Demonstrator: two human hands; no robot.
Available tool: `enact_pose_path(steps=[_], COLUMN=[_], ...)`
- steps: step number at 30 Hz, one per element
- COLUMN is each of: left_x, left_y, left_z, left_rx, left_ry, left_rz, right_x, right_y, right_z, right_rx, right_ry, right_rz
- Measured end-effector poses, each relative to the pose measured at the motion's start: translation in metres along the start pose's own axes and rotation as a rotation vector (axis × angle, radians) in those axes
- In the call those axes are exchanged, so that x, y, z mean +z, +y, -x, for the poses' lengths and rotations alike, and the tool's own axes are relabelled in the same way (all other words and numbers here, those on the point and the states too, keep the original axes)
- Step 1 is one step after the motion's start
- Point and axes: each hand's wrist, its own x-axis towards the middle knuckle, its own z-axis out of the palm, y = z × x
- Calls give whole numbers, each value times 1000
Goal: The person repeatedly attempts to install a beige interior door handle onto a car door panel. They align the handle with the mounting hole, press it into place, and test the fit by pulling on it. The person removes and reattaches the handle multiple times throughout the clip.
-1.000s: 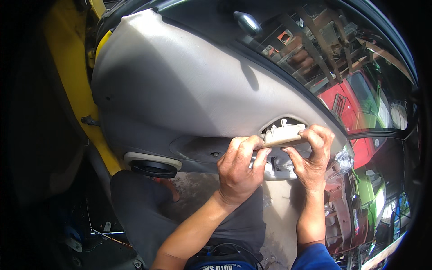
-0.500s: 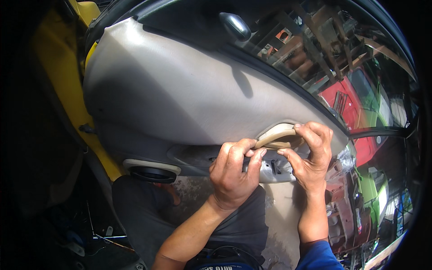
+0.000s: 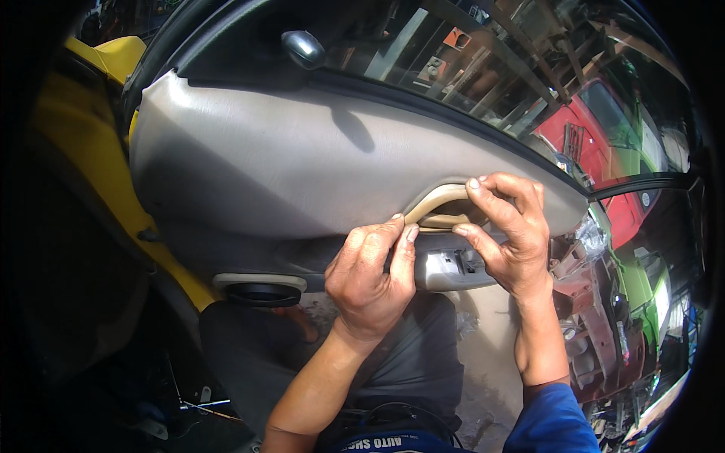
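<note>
A beige curved door handle trim (image 3: 439, 199) sits at a recess in the grey door panel (image 3: 264, 158). My left hand (image 3: 371, 266) pinches its left end between thumb and fingertips. Around its right end curls my right hand (image 3: 515, 230), forefinger on the upper rim and thumb at the lower edge. Whether the trim is fully seated in the panel, I cannot tell. Just below it, the armrest carries a light switch plate (image 3: 453, 264) with a dark opening.
An oval speaker surround (image 3: 260, 288) is at the panel's lower left, beside the yellow car body (image 3: 181, 264). Window glass borders the panel above, with a mirror (image 3: 303, 49) beyond. Red and green vehicles (image 3: 596, 128) stand at the right. My legs (image 3: 408, 347) are below the door.
The view has shifted, so the door sits differently in the picture. Both hands keep their hold on the trim, which looks turned a little, with its right end higher.
</note>
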Motion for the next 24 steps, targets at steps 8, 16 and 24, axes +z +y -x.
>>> enact_pose_path(steps=[8, 16, 24], left_x=[2, 4, 0], left_y=[2, 7, 12], left_z=[-2, -5, -27], left_rx=[1, -13, 141], left_ry=[19, 1, -142], left_rz=[-7, -87, -259], right_x=[5, 12, 19], right_y=[7, 14, 36], right_z=[-19, -23, -15], right_rx=[-49, -248, -339], right_ry=[51, 125, 144], right_rz=[-97, -114, -140])
